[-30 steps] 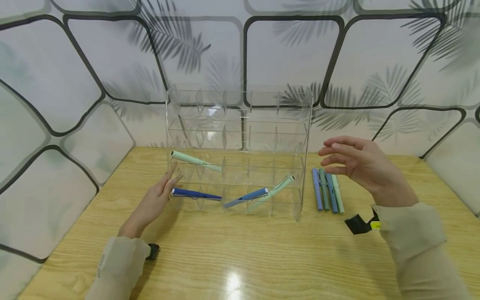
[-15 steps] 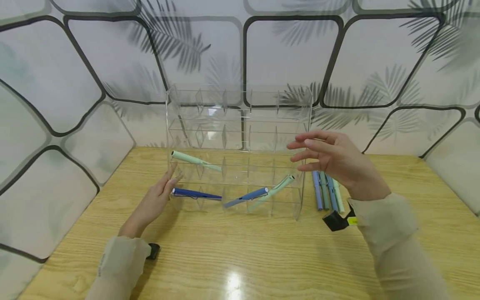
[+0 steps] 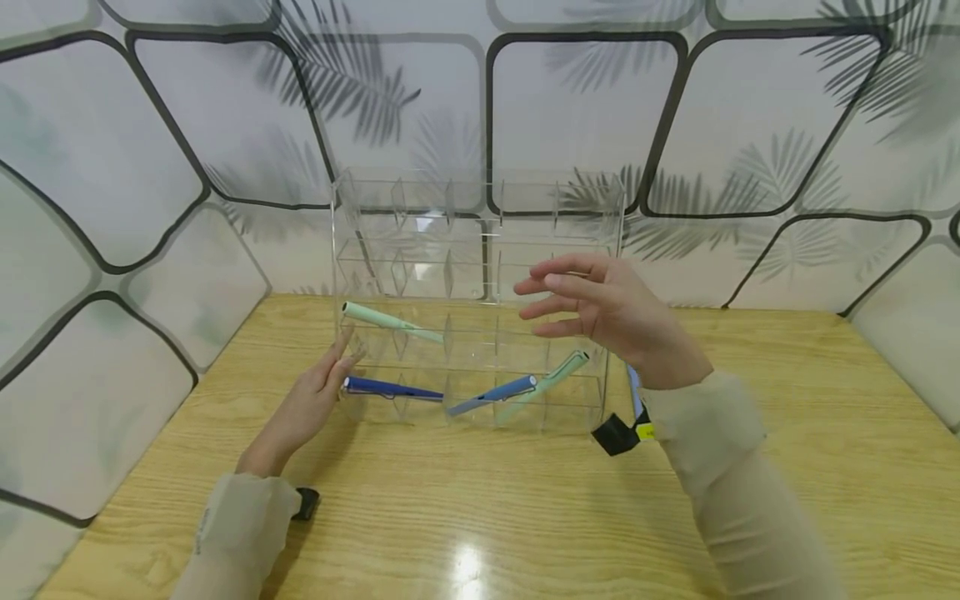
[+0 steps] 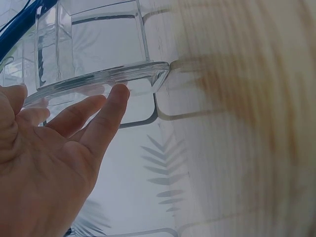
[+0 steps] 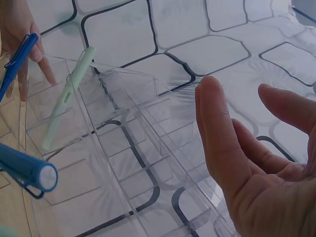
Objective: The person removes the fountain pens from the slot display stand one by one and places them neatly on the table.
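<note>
A clear tiered rack (image 3: 472,300) with small compartments stands on the table. My left hand (image 3: 303,406) touches its left side with fingers extended; in the left wrist view the fingertips (image 4: 118,94) meet the clear side panel. My right hand (image 3: 607,317) hovers in front of the rack's right part, fingers apart and holding nothing. In the rack's third tier down leans a mint green pen (image 3: 390,321). The bottom tier bears a dark blue pen (image 3: 393,388), a mid-blue pen (image 3: 491,395) and another mint pen (image 3: 547,386), all tilted.
Right of the rack lies a periwinkle pen (image 3: 637,392), mostly hidden behind my right wrist and its black camera (image 3: 617,434). A patterned wall covering (image 3: 585,117) rises behind the wooden table (image 3: 420,517).
My right hand has moved left, from above the pens lying beside the rack to the front of the rack's right part. The left hand, rack and pens in it have stayed put.
</note>
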`<state>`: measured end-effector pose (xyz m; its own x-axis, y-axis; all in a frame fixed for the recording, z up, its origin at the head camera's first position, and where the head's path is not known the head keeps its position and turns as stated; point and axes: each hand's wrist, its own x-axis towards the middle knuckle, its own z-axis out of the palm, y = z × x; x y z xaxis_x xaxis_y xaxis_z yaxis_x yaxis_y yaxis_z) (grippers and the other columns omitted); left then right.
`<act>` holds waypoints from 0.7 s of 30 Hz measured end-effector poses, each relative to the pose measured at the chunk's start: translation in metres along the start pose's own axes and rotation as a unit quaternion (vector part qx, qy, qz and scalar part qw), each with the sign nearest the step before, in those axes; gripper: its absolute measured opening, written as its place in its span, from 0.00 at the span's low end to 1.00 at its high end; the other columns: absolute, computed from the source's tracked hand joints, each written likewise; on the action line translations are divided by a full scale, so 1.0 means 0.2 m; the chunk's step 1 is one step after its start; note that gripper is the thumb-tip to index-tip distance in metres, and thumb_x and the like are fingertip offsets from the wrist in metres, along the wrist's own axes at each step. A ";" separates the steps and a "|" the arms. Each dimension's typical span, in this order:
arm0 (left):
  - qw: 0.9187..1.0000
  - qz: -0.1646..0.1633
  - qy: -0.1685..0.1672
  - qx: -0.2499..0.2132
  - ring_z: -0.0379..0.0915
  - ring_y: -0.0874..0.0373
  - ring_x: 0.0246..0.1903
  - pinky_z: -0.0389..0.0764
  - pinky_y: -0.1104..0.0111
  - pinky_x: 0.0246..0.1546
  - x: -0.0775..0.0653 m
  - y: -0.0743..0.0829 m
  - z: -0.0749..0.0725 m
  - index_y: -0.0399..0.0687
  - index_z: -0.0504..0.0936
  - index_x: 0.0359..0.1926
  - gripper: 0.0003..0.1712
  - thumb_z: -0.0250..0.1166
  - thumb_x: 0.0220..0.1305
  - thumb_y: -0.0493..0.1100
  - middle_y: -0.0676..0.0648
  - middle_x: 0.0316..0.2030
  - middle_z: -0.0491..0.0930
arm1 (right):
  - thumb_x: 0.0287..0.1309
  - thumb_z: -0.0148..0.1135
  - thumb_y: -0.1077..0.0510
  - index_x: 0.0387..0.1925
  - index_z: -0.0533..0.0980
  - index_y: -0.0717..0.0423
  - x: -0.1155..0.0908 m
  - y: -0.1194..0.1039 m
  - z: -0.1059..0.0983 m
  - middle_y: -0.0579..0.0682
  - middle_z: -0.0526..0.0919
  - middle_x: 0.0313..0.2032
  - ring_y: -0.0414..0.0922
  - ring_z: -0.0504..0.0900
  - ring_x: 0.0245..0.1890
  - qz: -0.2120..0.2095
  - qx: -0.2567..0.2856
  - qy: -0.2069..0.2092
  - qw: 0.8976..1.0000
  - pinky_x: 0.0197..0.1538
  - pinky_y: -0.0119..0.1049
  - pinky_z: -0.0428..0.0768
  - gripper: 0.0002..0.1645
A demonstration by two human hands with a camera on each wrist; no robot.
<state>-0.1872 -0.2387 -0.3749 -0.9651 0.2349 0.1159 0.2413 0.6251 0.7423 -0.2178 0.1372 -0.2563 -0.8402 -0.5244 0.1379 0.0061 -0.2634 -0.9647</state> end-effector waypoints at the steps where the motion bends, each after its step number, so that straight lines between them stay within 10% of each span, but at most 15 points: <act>1: 1.000 0.000 0.000 -0.001 0.69 0.30 0.61 0.72 0.42 0.51 0.00 0.00 0.00 0.43 0.39 0.82 0.33 0.36 0.85 0.48 0.31 0.66 0.70 | 0.74 0.51 0.68 0.44 0.84 0.56 0.01 0.01 0.01 0.56 0.87 0.47 0.51 0.88 0.42 0.003 -0.001 -0.001 1.000 0.47 0.48 0.84 0.15; 21: 1.000 -0.009 0.003 0.002 0.72 0.33 0.58 0.73 0.42 0.50 0.00 0.01 0.01 0.46 0.39 0.82 0.33 0.37 0.85 0.49 0.31 0.66 0.70 | 0.74 0.53 0.67 0.60 0.71 0.70 0.23 0.13 0.25 0.68 0.79 0.57 0.54 0.86 0.46 0.044 0.008 0.012 0.999 0.53 0.54 0.80 0.18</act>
<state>-0.1863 -0.2370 -0.3745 -0.9700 0.2186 0.1060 0.2236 0.6323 0.7418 -0.2305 0.0661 -0.2636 -0.8492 -0.5261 0.0464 0.0892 -0.2294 -0.9692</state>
